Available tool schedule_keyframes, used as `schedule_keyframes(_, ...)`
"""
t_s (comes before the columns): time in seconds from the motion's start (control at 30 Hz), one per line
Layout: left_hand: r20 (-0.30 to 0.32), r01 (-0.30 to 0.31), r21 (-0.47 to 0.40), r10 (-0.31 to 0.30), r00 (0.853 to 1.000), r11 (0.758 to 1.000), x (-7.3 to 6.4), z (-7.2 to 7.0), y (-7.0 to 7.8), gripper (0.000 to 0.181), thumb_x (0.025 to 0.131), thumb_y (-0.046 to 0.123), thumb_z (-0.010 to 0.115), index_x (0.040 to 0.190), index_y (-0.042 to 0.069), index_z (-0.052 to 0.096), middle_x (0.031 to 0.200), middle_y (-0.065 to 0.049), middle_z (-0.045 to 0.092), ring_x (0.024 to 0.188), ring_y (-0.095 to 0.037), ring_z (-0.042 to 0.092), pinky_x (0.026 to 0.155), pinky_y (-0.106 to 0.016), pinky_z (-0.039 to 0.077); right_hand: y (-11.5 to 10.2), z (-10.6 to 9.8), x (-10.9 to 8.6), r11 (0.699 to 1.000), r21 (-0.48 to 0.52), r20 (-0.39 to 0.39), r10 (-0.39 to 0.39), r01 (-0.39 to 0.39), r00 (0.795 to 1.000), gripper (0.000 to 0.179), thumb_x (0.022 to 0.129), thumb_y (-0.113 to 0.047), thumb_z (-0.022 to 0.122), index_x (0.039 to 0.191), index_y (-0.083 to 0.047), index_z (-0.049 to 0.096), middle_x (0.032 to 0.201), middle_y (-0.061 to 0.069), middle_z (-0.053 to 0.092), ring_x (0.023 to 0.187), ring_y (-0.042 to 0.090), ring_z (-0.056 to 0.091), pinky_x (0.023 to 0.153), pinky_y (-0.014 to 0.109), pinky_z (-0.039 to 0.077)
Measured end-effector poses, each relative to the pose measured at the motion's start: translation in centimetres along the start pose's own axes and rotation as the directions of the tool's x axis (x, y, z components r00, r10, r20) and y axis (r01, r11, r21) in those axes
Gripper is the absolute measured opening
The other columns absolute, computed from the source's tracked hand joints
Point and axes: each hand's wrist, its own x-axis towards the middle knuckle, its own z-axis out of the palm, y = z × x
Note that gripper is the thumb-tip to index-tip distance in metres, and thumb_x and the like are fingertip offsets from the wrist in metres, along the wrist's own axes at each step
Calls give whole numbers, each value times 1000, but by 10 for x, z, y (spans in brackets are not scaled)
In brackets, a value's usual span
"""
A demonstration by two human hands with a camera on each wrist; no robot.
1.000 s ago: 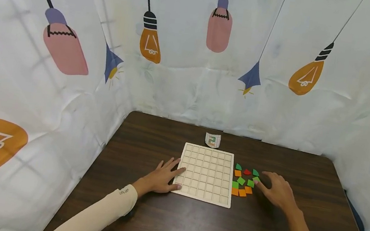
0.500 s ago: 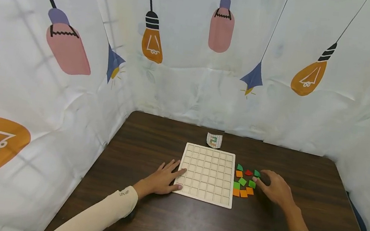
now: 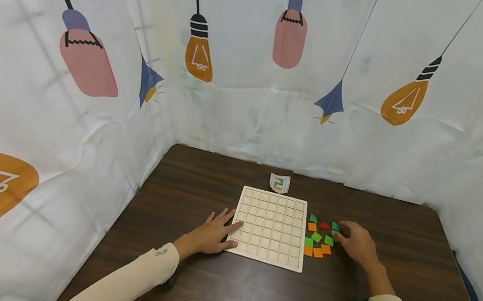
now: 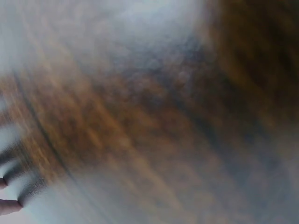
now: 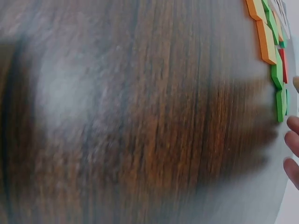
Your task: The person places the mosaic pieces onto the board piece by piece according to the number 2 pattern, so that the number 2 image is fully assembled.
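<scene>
A pale wooden grid board [image 3: 268,228] lies on the dark table. My left hand [image 3: 209,234] is spread at its left edge, thumb and fingertips on the board. To the right of the board lie small tiles: orange squares [image 3: 317,252], green squares [image 3: 316,237], a red piece [image 3: 325,225] and dark green rounded pieces [image 3: 313,218]. My right hand [image 3: 357,243] reaches over the right end of this group, thumb and fingers bent loosely. In the right wrist view its fingertips [image 5: 292,135] show spread apart near a green tile [image 5: 281,103], with a gap between.
A small printed card [image 3: 280,183] with a coloured grid pattern lies behind the board. The brown table [image 3: 201,176] meets a white curtain [image 3: 245,120] with printed lamps at the back and left.
My right hand has shifted slightly left, and its fingers have drawn in closer over the tiles at the group's right end. My left hand stays on the board's edge.
</scene>
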Motion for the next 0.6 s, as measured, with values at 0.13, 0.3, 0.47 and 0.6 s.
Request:
schedule_keyframes(0.13, -3, -4, -2, 4, 1000, 1000, -1, -1, 0, 66, 102, 58, 47, 158, 26, 35, 166, -19, 19, 153, -42, 18, 114, -70, 22, 1, 4, 3, 1000, 0, -17, -8, 8, 1000, 46, 96, -31, 70, 128, 1, 64, 118, 24, 66, 101, 39, 65, 78, 56, 53)
schedule_keyframes(0.3, -9, -10, -17, 10, 1000, 1000, -1, -1, 0, 66, 102, 57, 48, 158, 26, 35, 166, -19, 20, 153, -42, 18, 114, -71, 22, 0, 5, 6, 1000, -12, -24, -17, 16, 1000, 45, 95, -29, 71, 125, 4, 67, 110, 23, 65, 93, 36, 65, 70, 50, 53)
schedule_keyframes(0.47, -15, -13, -13, 13, 1000, 1000, -1, 0, 0, 66, 102, 56, 48, 158, 25, 35, 166, -19, 20, 153, -43, 18, 114, -71, 22, -3, 5, 7, 1000, -11, -21, 2, -3, 1000, 45, 94, -28, 72, 124, 5, 68, 116, 27, 62, 94, 38, 63, 66, 46, 52)
schedule_keyframes(0.6, -20, -15, -11, 15, 1000, 1000, 0, 0, 0, 65, 102, 56, 48, 158, 25, 35, 166, -20, 20, 153, -43, 19, 113, -71, 22, -6, 5, 9, 997, 22, -5, 71, -71, 997, 45, 94, -26, 72, 126, 6, 67, 123, 32, 61, 89, 34, 62, 59, 36, 46)
